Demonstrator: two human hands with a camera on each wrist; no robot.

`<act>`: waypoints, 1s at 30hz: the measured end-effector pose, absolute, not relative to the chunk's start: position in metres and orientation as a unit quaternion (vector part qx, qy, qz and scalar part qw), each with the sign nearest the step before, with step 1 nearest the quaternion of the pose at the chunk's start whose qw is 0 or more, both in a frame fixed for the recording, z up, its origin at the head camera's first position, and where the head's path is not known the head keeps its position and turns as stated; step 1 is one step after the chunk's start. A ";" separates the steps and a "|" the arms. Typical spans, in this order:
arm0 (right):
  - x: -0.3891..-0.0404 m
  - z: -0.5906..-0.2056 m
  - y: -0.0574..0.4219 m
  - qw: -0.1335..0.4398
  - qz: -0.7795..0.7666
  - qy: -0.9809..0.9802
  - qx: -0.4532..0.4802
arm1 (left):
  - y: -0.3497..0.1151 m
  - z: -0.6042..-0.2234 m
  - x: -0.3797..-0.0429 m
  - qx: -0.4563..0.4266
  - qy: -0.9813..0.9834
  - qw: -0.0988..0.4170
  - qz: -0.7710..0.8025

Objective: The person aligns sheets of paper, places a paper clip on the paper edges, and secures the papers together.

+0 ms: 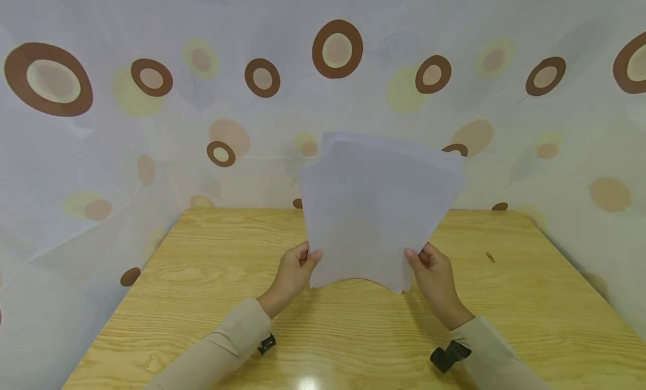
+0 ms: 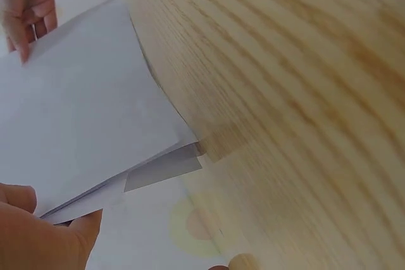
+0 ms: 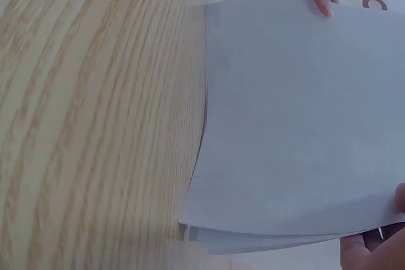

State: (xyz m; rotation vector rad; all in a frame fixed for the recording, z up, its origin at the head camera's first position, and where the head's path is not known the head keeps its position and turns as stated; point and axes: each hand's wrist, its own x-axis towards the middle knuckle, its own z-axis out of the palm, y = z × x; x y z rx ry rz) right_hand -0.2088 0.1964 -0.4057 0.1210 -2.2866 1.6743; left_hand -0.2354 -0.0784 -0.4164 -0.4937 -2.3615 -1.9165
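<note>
Several white sheets of paper (image 1: 373,210) stand upright over the table, held between both hands. Their edges are fanned and uneven at the top, and the lower edge bows upward in the middle. My left hand (image 1: 296,272) pinches the left side near the bottom, thumb on the near face. On the opposite side, my right hand (image 1: 438,278) grips the sheets the same way. In the left wrist view the paper stack (image 2: 88,99) shows loose layers at one corner. The right wrist view shows the sheets (image 3: 297,118) slightly offset from one another.
A small paper clip (image 1: 490,257) lies on the wooden table (image 1: 227,255), right of the paper. Behind the table hangs a pale sheet backdrop (image 1: 282,31) with brown rings and yellow spots. Dark wrist straps (image 1: 451,355) show below the beige sleeves.
</note>
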 end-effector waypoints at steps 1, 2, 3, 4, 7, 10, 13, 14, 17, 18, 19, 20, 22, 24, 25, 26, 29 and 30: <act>-0.209 -0.406 0.197 0.155 0.583 -0.796 0.045 | -0.078 -0.416 -0.235 -0.161 -0.766 0.029 -0.622; -0.209 -0.406 0.197 0.159 0.582 -0.796 0.047 | -0.078 -0.416 -0.235 -0.165 -0.767 0.031 -0.619; -0.209 -0.406 0.198 0.161 0.580 -0.797 0.048 | -0.078 -0.416 -0.235 -0.165 -0.769 0.031 -0.617; -0.209 -0.406 0.198 0.162 0.580 -0.797 0.047 | -0.078 -0.416 -0.235 -0.169 -0.771 0.035 -0.613; -0.209 -0.406 0.199 0.163 0.577 -0.799 0.045 | -0.077 -0.416 -0.235 -0.169 -0.775 0.036 -0.608; -0.209 -0.405 0.201 0.160 0.582 -0.795 0.055 | -0.077 -0.415 -0.233 -0.168 -0.773 0.032 -0.611; -0.208 -0.402 0.204 0.157 0.593 -0.786 0.080 | -0.076 -0.412 -0.233 -0.169 -0.766 0.028 -0.619; -0.208 -0.400 0.205 0.157 0.597 -0.782 0.089 | -0.076 -0.411 -0.233 -0.171 -0.765 0.029 -0.620; -0.210 -0.395 0.208 0.159 0.609 -0.769 0.108 | -0.075 -0.408 -0.235 -0.180 -0.759 0.034 -0.625; -0.210 -0.393 0.208 0.161 0.613 -0.765 0.111 | -0.075 -0.407 -0.235 -0.183 -0.758 0.036 -0.625; -0.211 -0.392 0.209 0.163 0.618 -0.761 0.113 | -0.074 -0.406 -0.236 -0.184 -0.757 0.037 -0.626; -0.211 -0.390 0.209 0.165 0.622 -0.756 0.114 | -0.074 -0.406 -0.237 -0.186 -0.758 0.040 -0.624; -0.212 -0.389 0.209 0.165 0.633 -0.748 0.118 | -0.073 -0.404 -0.237 -0.183 -0.760 0.041 -0.623; -0.212 -0.388 0.209 0.165 0.638 -0.743 0.120 | -0.073 -0.403 -0.238 -0.177 -0.760 0.038 -0.625; -0.212 -0.388 0.209 0.165 0.637 -0.742 0.124 | -0.073 -0.399 -0.236 -0.174 -0.761 0.036 -0.624; -0.212 -0.387 0.209 0.167 0.635 -0.744 0.128 | -0.073 -0.395 -0.234 -0.174 -0.762 0.037 -0.623; -0.214 -0.384 0.210 0.175 0.630 -0.743 0.144 | -0.072 -0.380 -0.227 -0.174 -0.762 0.037 -0.623; -0.214 -0.383 0.210 0.178 0.628 -0.743 0.149 | -0.072 -0.377 -0.227 -0.174 -0.762 0.035 -0.623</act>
